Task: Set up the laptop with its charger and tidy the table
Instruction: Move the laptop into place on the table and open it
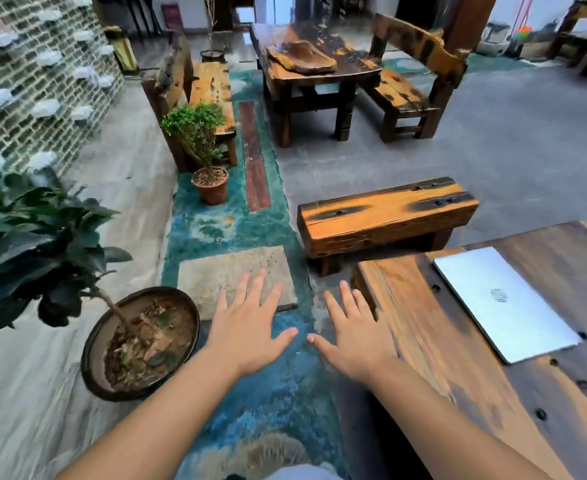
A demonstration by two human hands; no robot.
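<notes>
A silver laptop [506, 303] lies closed and flat on a dark wooden table [441, 341]. It sits askew near the table's far end.

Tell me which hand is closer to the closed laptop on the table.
Right. The right hand hovers open just off the table's near corner, with the laptop farther along the tabletop. The left hand is open over the floor, farther away.

Both bare forearms extended forward, left hand [247, 327] and right hand [356, 336] held palm-down, fingers spread straight, thumbs nearly touching, nothing gripped.
</notes>
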